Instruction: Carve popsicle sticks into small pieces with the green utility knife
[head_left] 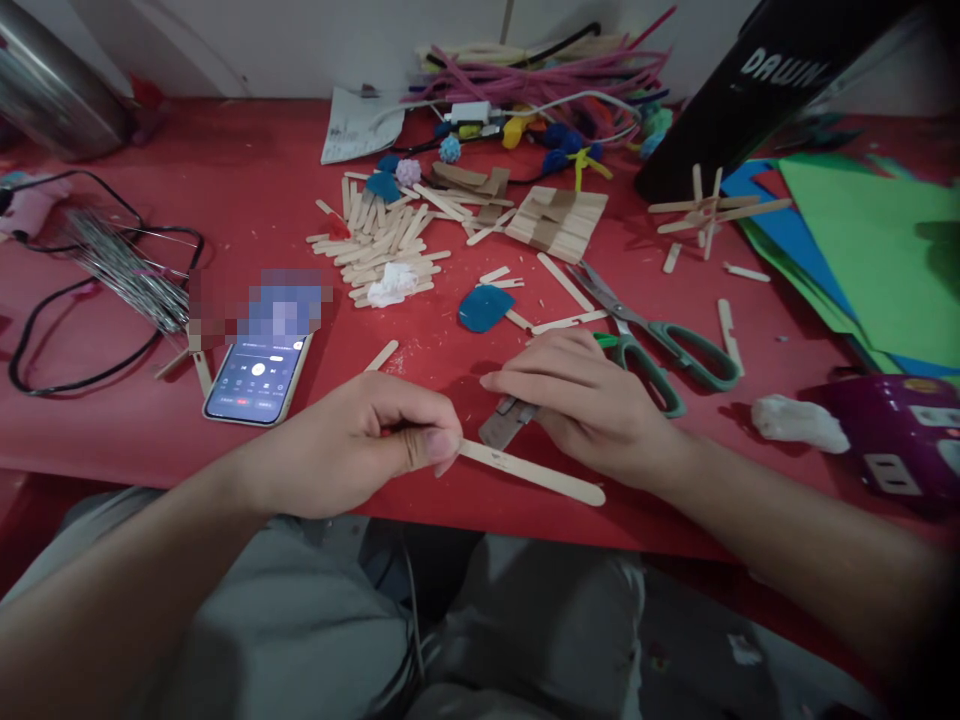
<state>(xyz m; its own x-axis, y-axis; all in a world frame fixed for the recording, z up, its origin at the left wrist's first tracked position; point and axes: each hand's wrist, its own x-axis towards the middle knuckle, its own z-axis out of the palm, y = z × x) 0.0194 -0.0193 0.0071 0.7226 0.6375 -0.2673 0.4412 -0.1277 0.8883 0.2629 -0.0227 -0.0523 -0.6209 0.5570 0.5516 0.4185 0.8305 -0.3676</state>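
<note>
My left hand (pixel 360 440) is closed in a pinch on one end of a wooden craft stick (pixel 536 474) that lies near the front edge of the red table (pixel 247 200). My right hand (pixel 585 400) is curled over a small grey tool (pixel 504 422), which looks like a cutter, with its tip resting against the stick. Green-handled scissors (pixel 660 340) lie just beyond my right hand. A blue piece of clay (pixel 486 307) sits a little farther back.
A phone (pixel 259 380) lies left of my left hand. Behind are a pile of craft sticks (pixel 382 240), a glued stick panel (pixel 559 222), pipe cleaners (pixel 547 75), coloured paper (pixel 870 250), a black box (pixel 750 90), a wire bundle (pixel 127 270) and a purple object (pixel 900 430).
</note>
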